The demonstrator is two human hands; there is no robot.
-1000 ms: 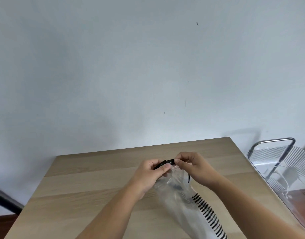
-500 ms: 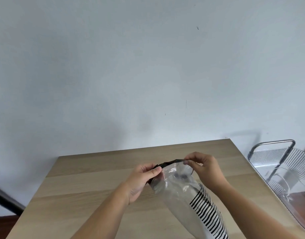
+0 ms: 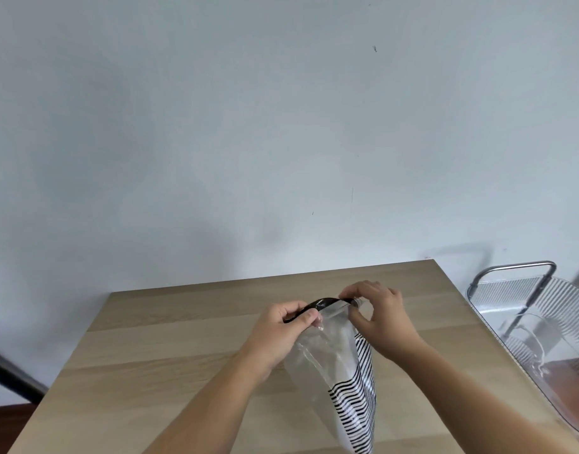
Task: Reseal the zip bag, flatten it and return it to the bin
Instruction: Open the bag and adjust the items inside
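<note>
I hold the zip bag (image 3: 327,358) above the worktop (image 3: 170,362), its top edge away from me and its striped lower part hanging down toward me. My left hand (image 3: 283,332) is closed in a pinch on the left end of the black zip strip (image 3: 327,303). My right hand (image 3: 378,317) pinches the right end of this strip between thumb and fingers. The strip bows a little upward between the two hands, so I judge the seal is not fully pressed along its length, though I cannot see clearly if the two sides already meet.

To do this step well, I think I should keep the left pinch fixed as an anchor and pull the strip straight, so the two tracks lie one on the other. Then I would press along it from one end to the other, with no gap left. The bag looks puffed with air, so it is better to leave a last small opening, press the air out, and close it only after.

The clear bin (image 3: 543,322) stands at my right, beside the worktop edge, well apart from the bag.
</note>
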